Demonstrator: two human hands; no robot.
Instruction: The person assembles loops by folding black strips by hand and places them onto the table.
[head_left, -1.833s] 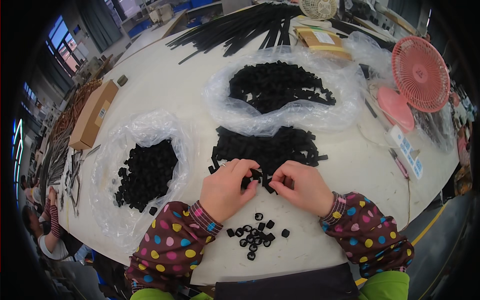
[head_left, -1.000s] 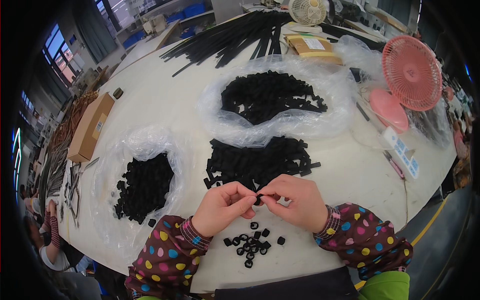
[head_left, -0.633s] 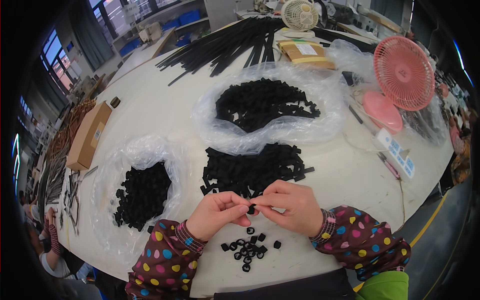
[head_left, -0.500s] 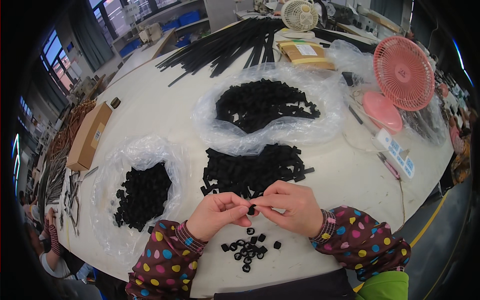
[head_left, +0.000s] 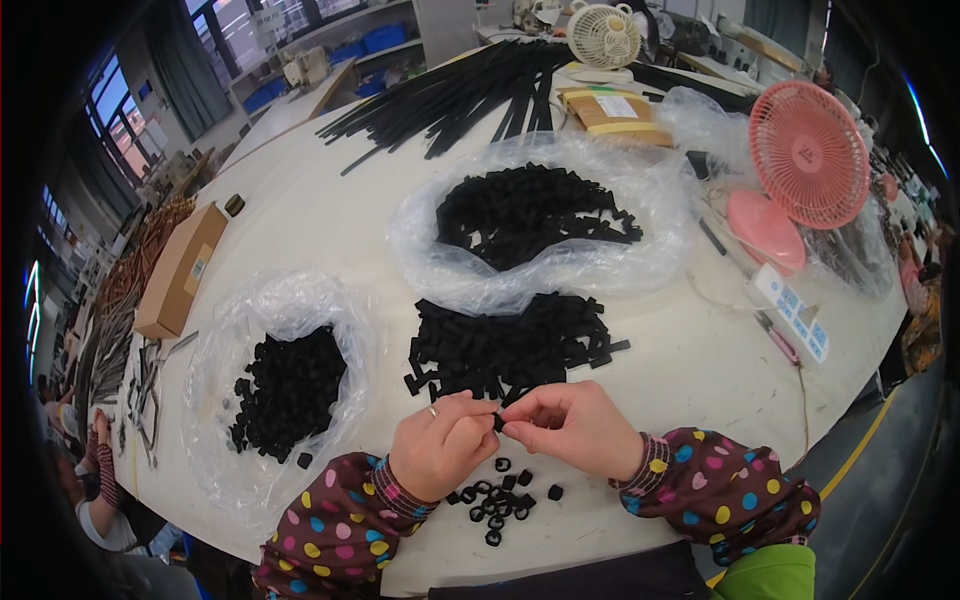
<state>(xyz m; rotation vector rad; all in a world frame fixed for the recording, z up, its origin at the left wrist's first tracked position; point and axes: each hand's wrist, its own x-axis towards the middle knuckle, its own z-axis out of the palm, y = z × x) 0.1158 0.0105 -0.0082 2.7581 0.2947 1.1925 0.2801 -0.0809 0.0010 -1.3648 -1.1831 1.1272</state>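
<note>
Both hands meet over the near middle of the table, pinching one small black piece (head_left: 500, 423) between their fingertips. My left hand (head_left: 440, 445) has its fingers curled in, and my right hand (head_left: 575, 425) grips from the other side with thumb and forefinger. The piece is mostly covered, so its full shape is hidden. Just below the hands lie several small black rings (head_left: 494, 537) in a loose cluster. Beyond my fingers spreads a heap of short black strips (head_left: 510, 345).
Clear plastic bags hold more black pieces: one bag (head_left: 410, 250) behind the heap, another (head_left: 215, 400) at left. Long black strips (head_left: 440, 100) lie at the back. A pink fan (head_left: 808, 155), a power strip (head_left: 790, 312) and a cardboard box (head_left: 180, 270) stand around the table.
My left hand has rolled over, its back now turned more upward with the fingers curled tighter. The small piece stays between both hands' fingertips.
</note>
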